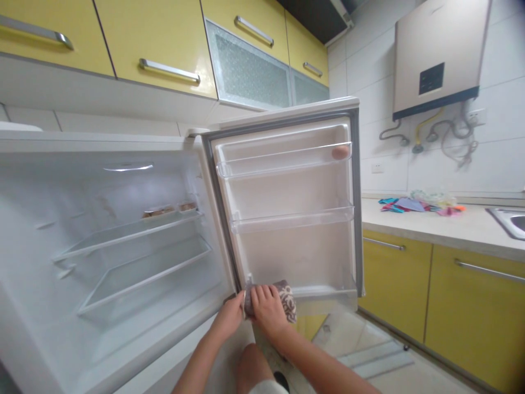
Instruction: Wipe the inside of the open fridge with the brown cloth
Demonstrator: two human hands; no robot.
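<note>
A brown cloth with a pale pattern [288,301] lies over the lower left end of the bottom shelf on the open fridge door [287,251]. My right hand [266,306] presses on the cloth with its fingers bent over it. Just left of it, near the hinge edge of the door, my left hand [232,313] pinches the cloth's left edge. The fridge interior [135,191] is at the left, with two glass shelves [151,265]. Small packed items [159,212] sit at the back of the upper shelf. A reddish-brown round item [340,152] is in the top door shelf.
Yellow cabinets [156,38] hang above the fridge. On the right, a counter [410,224] holds colourful cloths [404,204] beside a metal sink [508,218]. A water heater [438,60] is on the tiled wall. My knee [251,361] is below my hands.
</note>
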